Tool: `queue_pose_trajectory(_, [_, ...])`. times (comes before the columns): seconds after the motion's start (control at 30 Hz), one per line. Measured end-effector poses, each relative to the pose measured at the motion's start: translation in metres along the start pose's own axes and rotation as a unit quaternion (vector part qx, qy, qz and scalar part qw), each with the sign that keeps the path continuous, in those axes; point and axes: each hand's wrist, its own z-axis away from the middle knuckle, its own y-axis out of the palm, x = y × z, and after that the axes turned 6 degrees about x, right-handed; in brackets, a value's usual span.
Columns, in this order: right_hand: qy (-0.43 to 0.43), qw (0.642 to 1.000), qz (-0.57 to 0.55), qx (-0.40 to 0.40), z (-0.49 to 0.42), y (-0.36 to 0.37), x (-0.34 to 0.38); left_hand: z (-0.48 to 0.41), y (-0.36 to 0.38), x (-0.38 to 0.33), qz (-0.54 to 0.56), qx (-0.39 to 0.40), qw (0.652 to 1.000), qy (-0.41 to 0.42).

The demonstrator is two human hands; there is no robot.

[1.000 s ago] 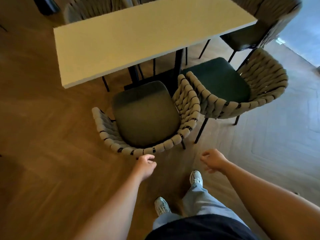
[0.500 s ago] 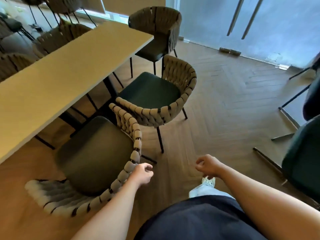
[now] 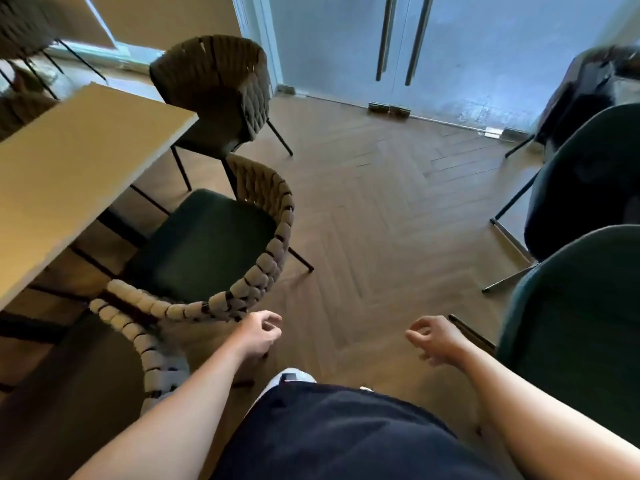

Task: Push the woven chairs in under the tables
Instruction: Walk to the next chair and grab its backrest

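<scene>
**Empty hands beside a row of woven chairs**

A person stands on the herringbone floor (image 3: 363,209) with both arms held forward and neither hand on anything. The left hand (image 3: 258,332) hangs just beside the curved back of the middle chair (image 3: 263,268), its fingers (image 3: 268,318) loosely curled and grasping nothing; whether it grazes the weave cannot be told. The right hand (image 3: 438,339) floats over bare floor, well apart from the chairs on the left, fingers half bent and empty.

Three woven chairs line the long edge of the pale tabletop (image 3: 69,174). The near chair (image 3: 149,351), at lower left, sits close below the left forearm, its back meeting the middle chair's armrest. The middle chair's dark seat lies partly under the tabletop edge, its back standing out into the room. The far chair (image 3: 214,84) stands at the tabletop's end corner, turned at an angle. Dark green seats (image 3: 571,323) fill the right side. Glass doors (image 3: 398,46) close the far wall.
</scene>
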Motion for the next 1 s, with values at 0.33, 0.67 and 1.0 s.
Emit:
queue_pose_trajectory(0.33, [0.012, 0.998, -0.059, -0.008, -0.121, -0.123, 0.039, -0.161, -0.051, -0.144, 0.003, 0.004, 0.999, 0.037])
queue_pose_trajectory(0.67, [0.037, 0.996, -0.053, -0.056, -0.252, -0.282, 0.173, -0.341, -0.165, -0.272, -0.033, 0.056, 0.996, 0.06])
queue_pose_trajectory(1.0, [0.005, 1.0, -0.013, 0.028, -0.416, -0.404, 0.316, -0.478, -0.252, -0.363, 0.056, -0.04, 0.998, 0.002])
